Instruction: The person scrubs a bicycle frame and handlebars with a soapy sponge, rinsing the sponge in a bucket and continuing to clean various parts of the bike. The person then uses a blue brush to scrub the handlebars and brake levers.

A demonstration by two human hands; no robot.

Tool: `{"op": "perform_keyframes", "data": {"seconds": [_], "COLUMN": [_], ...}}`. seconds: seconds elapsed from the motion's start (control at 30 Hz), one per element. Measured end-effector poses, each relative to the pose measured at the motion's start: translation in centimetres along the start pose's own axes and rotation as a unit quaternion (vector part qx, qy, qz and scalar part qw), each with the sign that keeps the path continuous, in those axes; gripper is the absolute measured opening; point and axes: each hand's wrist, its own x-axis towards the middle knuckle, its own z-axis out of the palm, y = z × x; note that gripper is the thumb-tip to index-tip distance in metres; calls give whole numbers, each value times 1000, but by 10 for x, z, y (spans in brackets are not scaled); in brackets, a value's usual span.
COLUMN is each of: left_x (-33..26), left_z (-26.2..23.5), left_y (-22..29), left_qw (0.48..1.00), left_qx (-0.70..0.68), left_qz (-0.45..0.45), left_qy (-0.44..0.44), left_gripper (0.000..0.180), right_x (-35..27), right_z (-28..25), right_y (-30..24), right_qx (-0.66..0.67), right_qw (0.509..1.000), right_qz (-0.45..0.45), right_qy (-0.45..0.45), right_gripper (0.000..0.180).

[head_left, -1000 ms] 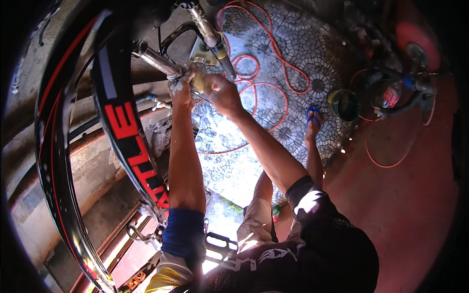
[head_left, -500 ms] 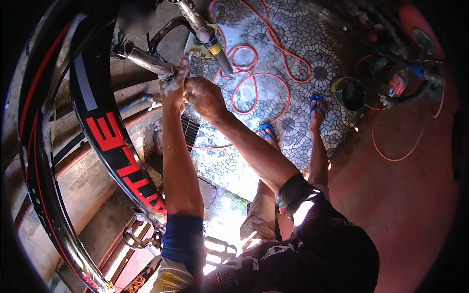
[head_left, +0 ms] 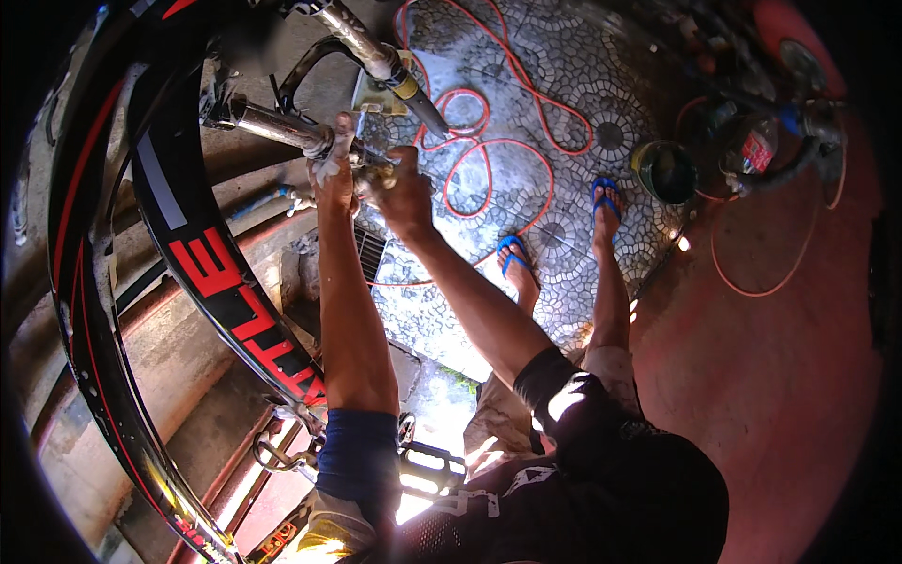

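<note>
Next to a black bicycle frame (head_left: 211,249) with red lettering, my left hand (head_left: 333,183) is closed round the lower end of one silver fork leg (head_left: 277,125), its thumb pointing up. White suds whiten its fingers. Just right of it, my right hand (head_left: 407,202) is closed with its thumb raised. Something small and yellowish shows at its fingers, too unclear to name. A second fork leg (head_left: 381,61), with a yellow band and a dark tip, slants above both hands.
An orange hose (head_left: 550,202) loops over the patterned tile floor (head_left: 564,254). At right stand a dark bucket (head_left: 669,174) and a plastic bottle (head_left: 757,150) with a red label. A floor grate (head_left: 371,252) lies below my hands. A pedal (head_left: 432,467) is near my torso.
My right hand has drawn away from the left and turned, its thumb now up. The left hand keeps its place on the fork leg. The view has shifted slightly.
</note>
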Motion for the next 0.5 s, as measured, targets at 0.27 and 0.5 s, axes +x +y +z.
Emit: {"op": "perform_keyframes", "data": {"seconds": [0.27, 0.5], "left_x": [1, -10], "left_z": [-7, 5], "left_y": [-12, 6], "left_qw": [981, 999], "left_qx": [195, 16], "left_qz": [-13, -32], "left_qy": [6, 28], "left_gripper": [66, 64], "right_x": [38, 14], "right_z": [-38, -41], "right_y": [27, 31], "right_qx": [52, 34], "right_qw": [970, 992], "right_qz": [-230, -88], "right_qy": [67, -88], "right_gripper": [20, 18]}}
